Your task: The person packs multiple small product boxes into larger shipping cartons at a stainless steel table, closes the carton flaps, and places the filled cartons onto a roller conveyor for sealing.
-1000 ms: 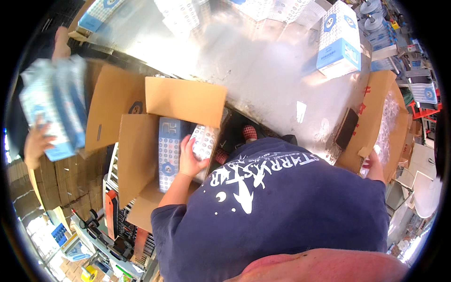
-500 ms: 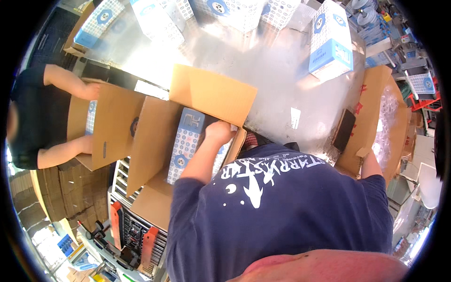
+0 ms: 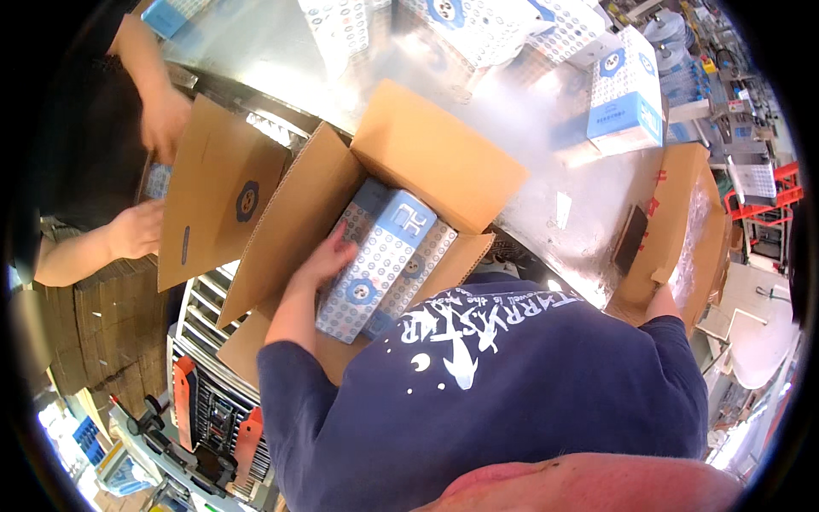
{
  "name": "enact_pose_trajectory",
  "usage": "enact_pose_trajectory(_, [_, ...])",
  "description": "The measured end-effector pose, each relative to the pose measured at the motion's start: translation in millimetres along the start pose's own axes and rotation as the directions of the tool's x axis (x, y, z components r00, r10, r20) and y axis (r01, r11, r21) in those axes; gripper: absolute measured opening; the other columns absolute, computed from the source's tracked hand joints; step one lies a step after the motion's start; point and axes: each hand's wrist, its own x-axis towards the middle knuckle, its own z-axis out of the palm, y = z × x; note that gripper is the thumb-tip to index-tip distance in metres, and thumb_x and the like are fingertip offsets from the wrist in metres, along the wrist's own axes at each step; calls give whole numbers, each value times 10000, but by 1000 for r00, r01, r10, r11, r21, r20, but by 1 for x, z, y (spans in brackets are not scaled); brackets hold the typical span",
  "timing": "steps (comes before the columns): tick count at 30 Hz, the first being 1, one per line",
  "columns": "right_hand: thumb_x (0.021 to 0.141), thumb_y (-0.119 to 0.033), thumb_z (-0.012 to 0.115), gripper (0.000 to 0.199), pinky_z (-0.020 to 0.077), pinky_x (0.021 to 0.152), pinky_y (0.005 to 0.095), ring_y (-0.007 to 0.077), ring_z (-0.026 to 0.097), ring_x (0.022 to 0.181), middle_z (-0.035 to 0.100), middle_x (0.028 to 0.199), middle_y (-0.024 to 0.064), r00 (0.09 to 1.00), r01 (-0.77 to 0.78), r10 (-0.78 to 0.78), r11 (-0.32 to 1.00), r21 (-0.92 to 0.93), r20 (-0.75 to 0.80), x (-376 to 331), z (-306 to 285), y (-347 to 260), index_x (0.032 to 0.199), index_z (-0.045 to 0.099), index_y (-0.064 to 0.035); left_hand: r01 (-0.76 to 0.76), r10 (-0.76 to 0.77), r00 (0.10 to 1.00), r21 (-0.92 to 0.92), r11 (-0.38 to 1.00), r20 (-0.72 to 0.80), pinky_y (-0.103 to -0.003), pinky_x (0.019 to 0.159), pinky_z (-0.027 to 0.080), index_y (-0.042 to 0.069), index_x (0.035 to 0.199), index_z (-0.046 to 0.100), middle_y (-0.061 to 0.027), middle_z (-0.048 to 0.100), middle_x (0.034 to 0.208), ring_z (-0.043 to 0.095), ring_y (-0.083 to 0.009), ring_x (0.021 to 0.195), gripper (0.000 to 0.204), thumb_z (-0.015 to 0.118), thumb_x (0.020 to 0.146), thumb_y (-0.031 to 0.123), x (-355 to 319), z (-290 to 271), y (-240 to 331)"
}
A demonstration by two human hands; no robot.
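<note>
An open cardboard box (image 3: 426, 145) stands tilted in front of me against a shiny metal table (image 3: 546, 145). Inside it lie blue-and-white patterned packs (image 3: 384, 256), side by side. My left hand (image 3: 328, 256) lies flat against the left side of the nearest pack, fingers spread. My right hand (image 3: 659, 299) reaches far right and grips the flap edge of a second cardboard box (image 3: 674, 213) lined with clear plastic; only part of that hand shows.
A co-worker's hands (image 3: 162, 119) are busy at another open carton (image 3: 213, 200) on the left. More blue-and-white packs (image 3: 627, 90) stand on the table behind. A metal wire cart (image 3: 213, 375) is below the boxes, and flat cardboard (image 3: 94, 324) is stacked at left.
My left hand has gone from holding a pack upright in the box to lying flat against packs lying in it. The co-worker's raised pack went down into the left carton.
</note>
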Motion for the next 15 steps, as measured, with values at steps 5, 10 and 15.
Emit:
enact_pose_trajectory(5, [849,-367,521,486,495,759,374,307,587,988,588,1131,193,1000,-16,16,1000,-24,-25,-5,-8,-6,1225,523,-60,248,-63,930,494,833,-361,-438,894,447,56,1200,547,-186,573,1183,550,-343,1098,398,449,912,313,123,-6,-86])
enact_pose_trajectory(10, [850,-356,523,476,498,751,372,310,590,977,594,1120,191,999,-34,33,999,-22,-36,2,-11,-2,1224,523,-61,339,-144,930,637,693,-338,-455,864,470,52,1081,621,-179,608,1116,590,-340,1036,316,414,893,199,107,-4,-51])
enact_pose_trajectory(15, [852,-346,525,467,500,742,370,312,593,966,600,1108,188,999,-36,36,999,15,-15,18,-4,1,1223,524,-63,232,115,919,754,615,-377,-453,768,500,45,935,640,-182,643,990,629,-340,913,236,441,857,146,87,22,-34])
